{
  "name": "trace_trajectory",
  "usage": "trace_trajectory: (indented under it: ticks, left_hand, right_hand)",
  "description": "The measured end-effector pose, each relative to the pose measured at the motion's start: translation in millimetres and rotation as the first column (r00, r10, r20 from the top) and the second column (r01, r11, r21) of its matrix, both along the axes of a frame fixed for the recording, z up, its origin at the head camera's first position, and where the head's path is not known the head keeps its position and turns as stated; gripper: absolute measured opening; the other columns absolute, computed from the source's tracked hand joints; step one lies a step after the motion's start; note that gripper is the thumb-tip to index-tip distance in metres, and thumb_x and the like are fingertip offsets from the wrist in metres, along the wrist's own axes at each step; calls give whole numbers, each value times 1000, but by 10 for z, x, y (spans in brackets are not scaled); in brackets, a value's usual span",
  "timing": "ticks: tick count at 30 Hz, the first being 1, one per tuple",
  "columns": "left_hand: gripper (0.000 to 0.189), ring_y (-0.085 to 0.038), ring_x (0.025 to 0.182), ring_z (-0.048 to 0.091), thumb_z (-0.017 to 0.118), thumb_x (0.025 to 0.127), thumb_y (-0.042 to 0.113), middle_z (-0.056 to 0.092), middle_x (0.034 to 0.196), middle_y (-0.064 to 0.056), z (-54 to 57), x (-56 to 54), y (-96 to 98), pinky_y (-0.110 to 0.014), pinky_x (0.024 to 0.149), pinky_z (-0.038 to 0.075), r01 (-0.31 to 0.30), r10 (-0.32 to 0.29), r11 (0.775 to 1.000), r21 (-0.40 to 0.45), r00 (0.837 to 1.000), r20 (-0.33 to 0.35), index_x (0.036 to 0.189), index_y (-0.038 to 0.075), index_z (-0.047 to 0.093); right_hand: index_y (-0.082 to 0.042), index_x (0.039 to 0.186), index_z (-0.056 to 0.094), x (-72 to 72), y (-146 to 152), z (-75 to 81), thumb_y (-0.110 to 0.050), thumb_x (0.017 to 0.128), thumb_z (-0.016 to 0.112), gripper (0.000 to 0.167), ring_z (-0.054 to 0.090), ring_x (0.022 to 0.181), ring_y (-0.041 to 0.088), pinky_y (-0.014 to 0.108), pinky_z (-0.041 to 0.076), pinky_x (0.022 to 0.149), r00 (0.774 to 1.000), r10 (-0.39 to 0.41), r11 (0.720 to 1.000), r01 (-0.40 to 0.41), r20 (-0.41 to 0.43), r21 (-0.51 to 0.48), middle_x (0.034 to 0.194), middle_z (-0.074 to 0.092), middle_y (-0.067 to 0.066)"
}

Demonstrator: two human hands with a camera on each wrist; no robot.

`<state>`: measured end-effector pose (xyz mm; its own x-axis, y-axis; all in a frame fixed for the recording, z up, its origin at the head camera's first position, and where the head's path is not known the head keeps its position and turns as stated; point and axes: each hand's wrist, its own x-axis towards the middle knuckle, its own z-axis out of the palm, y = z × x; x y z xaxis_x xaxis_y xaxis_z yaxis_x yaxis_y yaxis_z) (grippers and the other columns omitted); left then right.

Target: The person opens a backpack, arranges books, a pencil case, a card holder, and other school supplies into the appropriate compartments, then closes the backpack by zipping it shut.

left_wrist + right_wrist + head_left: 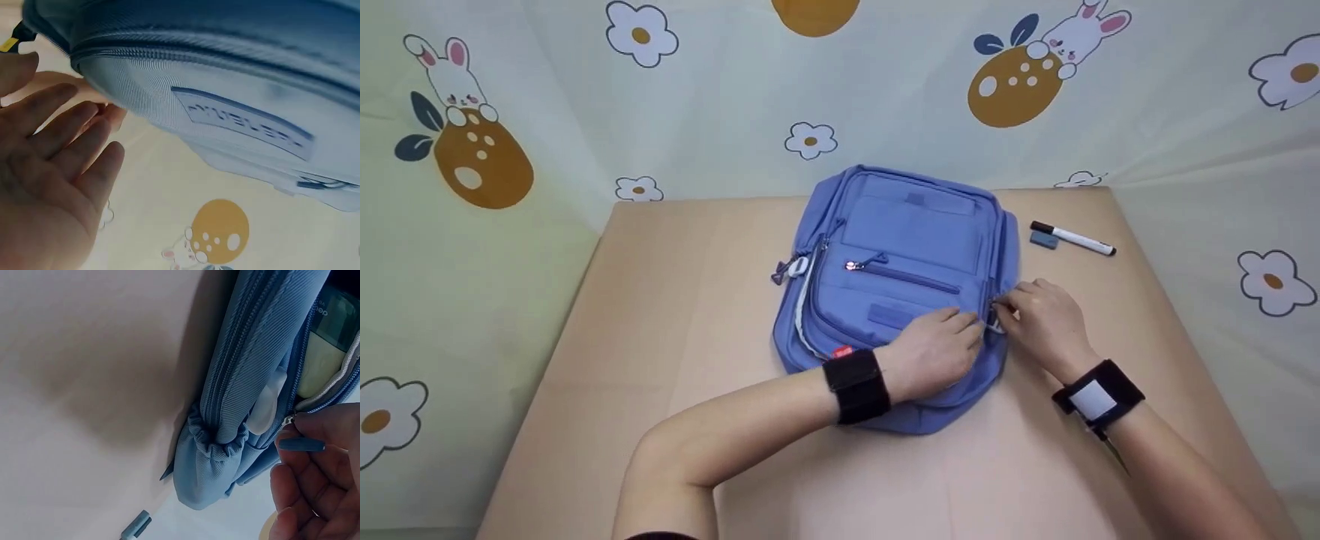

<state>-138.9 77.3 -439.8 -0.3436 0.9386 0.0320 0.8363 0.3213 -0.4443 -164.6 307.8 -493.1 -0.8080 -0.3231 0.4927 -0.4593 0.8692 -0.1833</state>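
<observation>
The left forearm (735, 439) comes nearest, crossing the table (682, 300) to the bag (911, 232) at its middle; the left hand (936, 356), fingers loose, grasps nothing visible. The right hand (1046, 322) pinches a zip pull (302, 444) at the gaping pocket. Zipping seems in hand; next calls for steady fabric and an even draw. Farther off lies a marker (1080, 240).

Backpack (915, 240): blue (its small tag (842, 351) red)
Marker (1078, 239): white, black-ended
Tabletop (682, 300): tan
Backdrop (720, 112): pale, rabbit-and-flower print

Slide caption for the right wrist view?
Right hand pinches silver metal zipper slider on an open blue fabric backpack.
</observation>
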Motion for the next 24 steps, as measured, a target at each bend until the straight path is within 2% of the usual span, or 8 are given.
trace_trajectory:
  ticks: [5,11,16,21,24]
  left_hand:
    - [44,-23,140,46,43,106,31,53,150,-1,-79,-67,91,-37,113,39,-34,32,991,-131,999,-17,146,19,59]
    - [48,-23,136,45,38,107,36,47,154,2,-109,-95,113,-34,100,48,-44,28,974,-223,997,-73,152,24,50]
    - [51,-23,139,41,34,108,40,41,158,3,-97,-75,121,-31,91,48,-56,18,949,-310,992,-124,156,26,43]
    - [52,-23,142,37,31,109,40,38,160,1,-86,-71,135,-32,96,45,-70,17,919,-387,990,-138,159,26,39]
    - [53,-23,142,36,30,109,40,37,161,1,-97,-81,126,-32,97,44,-73,15,914,-400,989,-145,159,26,37]
  right_hand:
    - [-3,87,78,-3,3,-34,-6,83,79,5,58,69,29,43,46,61,1000,6,1000,-6,-11,0,77,69,8]
    - [-4,89,78,-18,5,-35,-6,83,79,6,59,71,30,45,47,62,1000,5,1000,-5,-10,-4,80,70,9]
    - [-3,89,77,-6,-7,-22,-6,84,78,6,60,71,30,44,47,63,1000,7,1000,-7,7,2,80,70,9]
    - [-3,86,74,26,-33,-14,-7,83,79,7,58,69,27,41,46,61,1000,28,1000,-28,15,13,76,67,7]
    - [-4,83,71,53,-49,-10,-6,82,79,8,56,68,26,40,44,60,999,38,999,-39,10,23,74,65,6]
